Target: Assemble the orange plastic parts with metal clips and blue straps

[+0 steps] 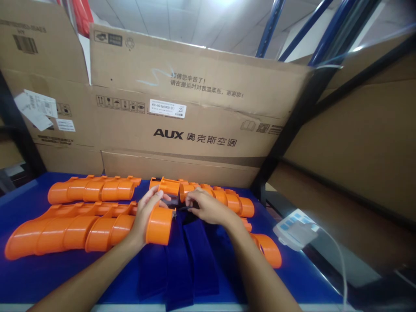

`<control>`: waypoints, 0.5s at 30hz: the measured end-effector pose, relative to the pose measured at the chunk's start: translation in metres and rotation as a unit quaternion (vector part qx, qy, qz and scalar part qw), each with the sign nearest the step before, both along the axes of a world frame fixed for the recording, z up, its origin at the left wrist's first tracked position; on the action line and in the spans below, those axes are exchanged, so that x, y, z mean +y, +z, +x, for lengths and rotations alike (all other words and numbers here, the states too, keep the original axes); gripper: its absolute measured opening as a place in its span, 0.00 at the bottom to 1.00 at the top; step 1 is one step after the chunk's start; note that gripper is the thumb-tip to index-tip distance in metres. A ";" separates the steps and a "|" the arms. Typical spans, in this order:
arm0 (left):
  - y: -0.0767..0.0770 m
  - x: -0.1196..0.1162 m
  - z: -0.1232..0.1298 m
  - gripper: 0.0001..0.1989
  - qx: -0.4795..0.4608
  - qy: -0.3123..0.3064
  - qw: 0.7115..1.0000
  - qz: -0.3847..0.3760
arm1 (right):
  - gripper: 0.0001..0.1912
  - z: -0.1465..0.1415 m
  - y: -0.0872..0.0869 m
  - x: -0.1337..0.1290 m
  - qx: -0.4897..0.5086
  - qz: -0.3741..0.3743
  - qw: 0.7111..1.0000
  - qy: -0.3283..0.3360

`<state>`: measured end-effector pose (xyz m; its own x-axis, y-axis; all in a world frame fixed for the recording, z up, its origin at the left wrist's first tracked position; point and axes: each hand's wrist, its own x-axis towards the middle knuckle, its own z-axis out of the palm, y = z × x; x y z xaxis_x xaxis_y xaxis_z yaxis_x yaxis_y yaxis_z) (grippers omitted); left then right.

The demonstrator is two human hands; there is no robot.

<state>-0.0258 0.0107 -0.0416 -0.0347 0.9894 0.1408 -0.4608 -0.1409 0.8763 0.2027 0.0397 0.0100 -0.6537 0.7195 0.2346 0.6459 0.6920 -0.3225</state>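
Near the middle of the blue table, my left hand (144, 216) is wrapped round an orange plastic cup-like part (159, 226), with the thumb up along its back. A small dark bit shows at that part's right rim. Just to the right, my right hand (206, 206) has its fingers pinched together, close to a dark, thin piece too small to make out. Dark blue strips (180, 264) hang down or lie flat below both hands. Behind the fingers stands another orange part (169, 186), partly hidden by my left hand.
Nested orange parts lie in rows at the back left (92, 190), front left (61, 236) and back right (227, 199). More orange parts (268, 251) sit beyond my right forearm. A white power strip (295, 229) with a cable is at the right edge. Cardboard (195, 121) walls the back.
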 end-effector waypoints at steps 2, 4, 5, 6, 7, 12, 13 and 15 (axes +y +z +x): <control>0.001 -0.001 0.001 0.20 -0.006 -0.001 1.000 0.000 | 0.08 0.002 -0.001 0.001 0.002 -0.008 1.000 0.006; 0.001 -0.001 0.001 0.20 -0.004 -0.002 1.000 -0.001 | 0.08 0.003 -0.001 0.002 0.005 -0.011 1.000 0.014; 0.002 -0.001 0.001 0.21 -0.001 -0.001 1.000 -0.001 | 0.08 0.003 -0.001 0.002 0.005 -0.013 1.000 0.018; 0.002 -0.001 0.001 0.21 0.000 0.000 1.000 0.000 | 0.09 0.004 -0.001 0.002 0.004 -0.014 1.000 0.023; 0.002 -0.002 0.001 0.21 0.002 0.000 1.000 0.002 | 0.09 0.004 -0.001 0.002 0.002 -0.017 0.999 0.028; 0.002 -0.001 0.000 0.20 -0.003 0.000 1.000 -0.003 | 0.13 0.008 0.002 0.001 -0.006 -0.041 0.997 0.059; 0.002 -0.001 0.000 0.19 -0.004 0.001 1.000 -0.005 | 0.13 0.009 0.003 0.001 -0.004 -0.045 0.997 0.066; 0.002 -0.001 0.000 0.19 -0.003 -0.002 1.000 -0.010 | 0.12 0.009 0.005 0.000 0.001 -0.047 0.996 0.074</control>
